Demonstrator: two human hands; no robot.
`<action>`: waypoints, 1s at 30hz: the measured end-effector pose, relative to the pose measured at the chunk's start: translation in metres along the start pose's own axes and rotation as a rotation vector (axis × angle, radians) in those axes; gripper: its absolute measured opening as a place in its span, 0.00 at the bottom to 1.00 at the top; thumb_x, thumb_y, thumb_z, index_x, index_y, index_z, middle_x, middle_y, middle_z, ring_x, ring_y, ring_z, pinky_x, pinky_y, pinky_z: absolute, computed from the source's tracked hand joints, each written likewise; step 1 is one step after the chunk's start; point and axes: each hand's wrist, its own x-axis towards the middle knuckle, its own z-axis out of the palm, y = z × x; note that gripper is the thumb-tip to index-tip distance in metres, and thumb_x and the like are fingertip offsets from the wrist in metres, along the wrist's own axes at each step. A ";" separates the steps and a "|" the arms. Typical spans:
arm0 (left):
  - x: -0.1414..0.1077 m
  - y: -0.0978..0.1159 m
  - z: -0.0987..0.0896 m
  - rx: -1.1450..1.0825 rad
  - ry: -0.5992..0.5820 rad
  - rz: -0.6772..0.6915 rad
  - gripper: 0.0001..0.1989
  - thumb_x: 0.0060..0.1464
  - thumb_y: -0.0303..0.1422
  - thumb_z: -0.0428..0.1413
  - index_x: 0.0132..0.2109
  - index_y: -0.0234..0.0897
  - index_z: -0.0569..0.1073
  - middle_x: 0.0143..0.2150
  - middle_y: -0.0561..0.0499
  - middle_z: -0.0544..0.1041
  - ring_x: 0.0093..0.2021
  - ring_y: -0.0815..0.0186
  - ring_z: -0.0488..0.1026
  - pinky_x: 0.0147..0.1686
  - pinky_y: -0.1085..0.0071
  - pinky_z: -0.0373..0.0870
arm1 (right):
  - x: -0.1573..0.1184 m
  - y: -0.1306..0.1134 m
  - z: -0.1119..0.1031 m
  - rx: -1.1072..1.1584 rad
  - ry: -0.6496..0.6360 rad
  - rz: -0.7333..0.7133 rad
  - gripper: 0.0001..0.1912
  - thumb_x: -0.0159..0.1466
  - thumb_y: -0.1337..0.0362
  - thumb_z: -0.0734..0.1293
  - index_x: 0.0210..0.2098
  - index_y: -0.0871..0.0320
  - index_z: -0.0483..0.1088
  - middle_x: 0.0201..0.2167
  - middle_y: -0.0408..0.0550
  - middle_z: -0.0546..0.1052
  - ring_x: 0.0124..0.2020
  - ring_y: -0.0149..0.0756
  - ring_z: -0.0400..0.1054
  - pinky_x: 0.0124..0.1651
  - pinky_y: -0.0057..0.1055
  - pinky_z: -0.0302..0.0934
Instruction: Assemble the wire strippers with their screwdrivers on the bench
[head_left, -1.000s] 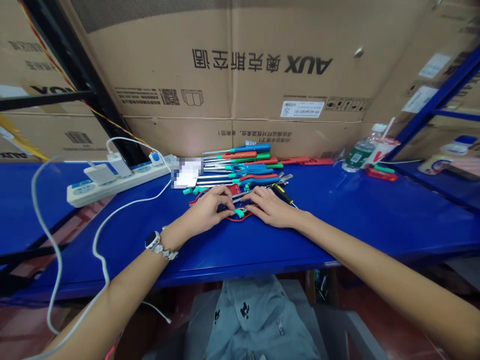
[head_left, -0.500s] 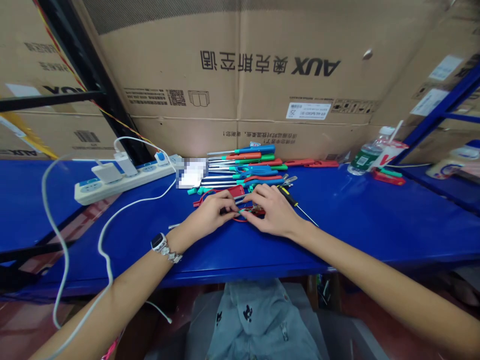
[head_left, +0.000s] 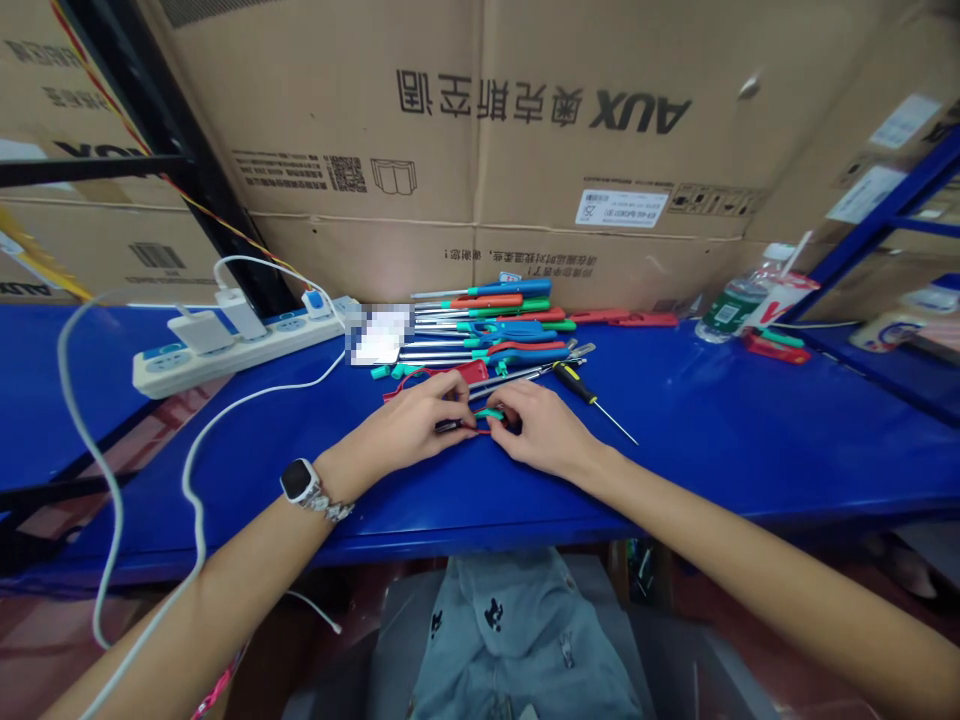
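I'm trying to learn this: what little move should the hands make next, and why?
Perhaps the right hand could tilt the small green piece slightly: that hand seems to pinch it, much of it looks hidden, and the left hand is close enough to help.

The screwdriver [head_left: 574, 383] is black and yellow; left of it, a green piece [head_left: 490, 413] and, farther back, red, blue, orange, green handles [head_left: 517, 329]; behind it, a brown, black-printed carton [head_left: 555, 45]. The surface [head_left: 720, 440] is blue.

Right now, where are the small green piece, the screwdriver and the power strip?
Small green piece [head_left: 490, 413]: head view, visible middle.
Screwdriver [head_left: 577, 383]: head view, black-and-yellow handle.
Power strip [head_left: 276, 338]: head view, white casing.
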 end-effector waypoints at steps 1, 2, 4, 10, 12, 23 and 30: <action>0.000 -0.001 0.000 0.006 0.000 0.007 0.06 0.65 0.33 0.57 0.41 0.39 0.80 0.45 0.47 0.70 0.42 0.62 0.73 0.43 0.65 0.72 | 0.000 0.000 0.000 -0.028 0.001 -0.005 0.04 0.64 0.67 0.66 0.37 0.57 0.73 0.31 0.47 0.77 0.33 0.37 0.69 0.39 0.35 0.61; 0.000 -0.002 0.001 0.009 0.002 0.010 0.07 0.65 0.32 0.57 0.41 0.39 0.80 0.45 0.47 0.71 0.42 0.63 0.72 0.43 0.65 0.72 | 0.000 0.000 0.000 -0.063 0.001 -0.012 0.04 0.64 0.66 0.66 0.38 0.57 0.73 0.31 0.47 0.76 0.33 0.38 0.69 0.39 0.35 0.60; 0.001 -0.004 0.003 0.011 0.006 0.012 0.07 0.65 0.32 0.57 0.41 0.39 0.80 0.44 0.47 0.71 0.42 0.63 0.72 0.42 0.65 0.72 | 0.001 0.000 -0.001 -0.132 0.000 -0.028 0.04 0.65 0.65 0.66 0.38 0.57 0.74 0.29 0.46 0.76 0.33 0.39 0.68 0.39 0.36 0.59; 0.002 -0.002 0.005 0.010 0.012 0.003 0.06 0.65 0.31 0.58 0.40 0.38 0.80 0.44 0.47 0.71 0.44 0.61 0.72 0.46 0.63 0.72 | 0.002 -0.001 -0.004 -0.254 -0.031 -0.076 0.08 0.68 0.64 0.65 0.34 0.57 0.74 0.35 0.50 0.78 0.39 0.42 0.70 0.41 0.38 0.58; 0.002 -0.001 0.005 0.014 0.013 -0.003 0.05 0.65 0.31 0.59 0.40 0.38 0.80 0.45 0.47 0.71 0.45 0.60 0.72 0.47 0.62 0.72 | 0.002 -0.005 -0.005 -0.294 -0.052 -0.062 0.08 0.68 0.64 0.65 0.34 0.58 0.75 0.36 0.51 0.78 0.40 0.42 0.70 0.41 0.37 0.58; 0.000 -0.008 0.009 -0.030 0.003 -0.011 0.08 0.67 0.32 0.56 0.40 0.37 0.79 0.46 0.46 0.71 0.44 0.62 0.74 0.47 0.62 0.73 | 0.017 -0.026 -0.014 -0.431 -0.206 0.016 0.07 0.68 0.67 0.66 0.38 0.60 0.77 0.38 0.53 0.80 0.41 0.42 0.73 0.41 0.36 0.59; 0.002 -0.007 0.011 -0.011 -0.017 -0.019 0.09 0.67 0.32 0.55 0.40 0.36 0.77 0.45 0.46 0.71 0.41 0.62 0.74 0.43 0.63 0.73 | 0.025 -0.034 -0.012 -0.429 -0.268 0.086 0.10 0.64 0.74 0.64 0.39 0.64 0.78 0.40 0.58 0.81 0.40 0.43 0.75 0.39 0.36 0.59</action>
